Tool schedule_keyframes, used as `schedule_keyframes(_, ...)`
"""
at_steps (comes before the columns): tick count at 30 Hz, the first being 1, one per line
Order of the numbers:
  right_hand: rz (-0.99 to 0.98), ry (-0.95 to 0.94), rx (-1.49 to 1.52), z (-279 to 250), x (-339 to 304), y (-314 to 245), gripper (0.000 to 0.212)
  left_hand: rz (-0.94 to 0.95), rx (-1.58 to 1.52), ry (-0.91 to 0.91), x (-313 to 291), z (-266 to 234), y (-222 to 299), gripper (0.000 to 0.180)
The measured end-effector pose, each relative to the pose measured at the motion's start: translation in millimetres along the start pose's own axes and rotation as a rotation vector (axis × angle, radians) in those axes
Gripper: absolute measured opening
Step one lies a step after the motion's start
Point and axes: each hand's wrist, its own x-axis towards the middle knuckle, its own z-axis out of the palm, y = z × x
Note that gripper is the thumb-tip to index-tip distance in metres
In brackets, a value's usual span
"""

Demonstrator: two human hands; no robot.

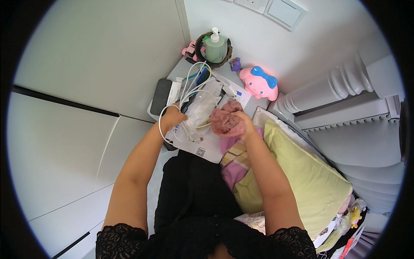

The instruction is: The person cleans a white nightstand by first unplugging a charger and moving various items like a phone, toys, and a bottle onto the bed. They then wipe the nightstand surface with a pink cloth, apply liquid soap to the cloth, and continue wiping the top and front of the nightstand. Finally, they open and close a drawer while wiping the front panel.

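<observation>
My left hand (pixel 174 117) is closed on a looped white charging cable (pixel 160 125) at the left side of a small cluttered tabletop. A white plug adapter (pixel 229 90) lies toward the middle. Beside the left hand rests a crumpled clear plastic bag (pixel 202 108), with loops of cable crossing it. My right hand (pixel 246 125) grips a fuzzy dusty-pink scrunchie-like cloth piece (pixel 226 119); its exact kind is hard to tell. Under both hands lie printed white paper sheets (pixel 202 144). Part of the left fingers is hidden by the cable and bag.
A green pump bottle (pixel 214 48) stands in a dark round basket at the back. Near it are a purple figurine (pixel 235 64) and a pink toy with a blue bow (pixel 259 83). A dark grey box (pixel 161 96) sits left. A yellow-green pillow (pixel 297 166) lies right, beside a grey bed frame (pixel 327 86).
</observation>
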Motion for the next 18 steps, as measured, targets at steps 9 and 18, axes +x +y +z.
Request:
schedule_keyframes(9,-0.008,-0.248,0.198,19.6,-58.2,-38.8,0.041,0.002,-0.348,-0.042,-20.6,-29.4,-10.8,0.058)
schedule_keyframes(18,-0.136,-0.165,0.13,-16.1,-65.5,-50.2,0.049,-0.004,-0.472,-0.001,-41.0,-57.3,16.0,0.063)
